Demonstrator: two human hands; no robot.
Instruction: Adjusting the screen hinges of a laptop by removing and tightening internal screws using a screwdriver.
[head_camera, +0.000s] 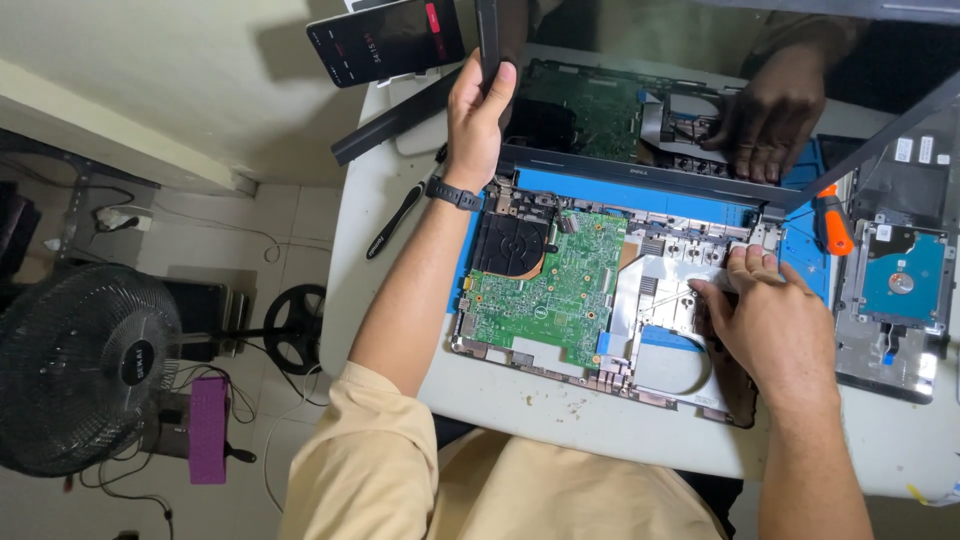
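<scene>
An opened laptop base (540, 365) lies on a white table (560, 425), its green circuit board (555, 290) and black fan (510, 245) exposed. The laptop screen (600, 100) stands upright behind it and mirrors the board and a hand. My left hand (475, 115), a black watch on its wrist, grips the screen's left edge near the top. My right hand (775, 320) rests on the base's right side, fingertips on the silver frame (670, 290) near the hinge.
A phone (385, 40) on a stand and a black strip (395, 115) lie at the back left. A black pry tool (395, 220), an orange-handled screwdriver (832, 225) and a hard drive (900, 280) lie around a blue mat (805, 245). A fan (85, 365) stands on the floor.
</scene>
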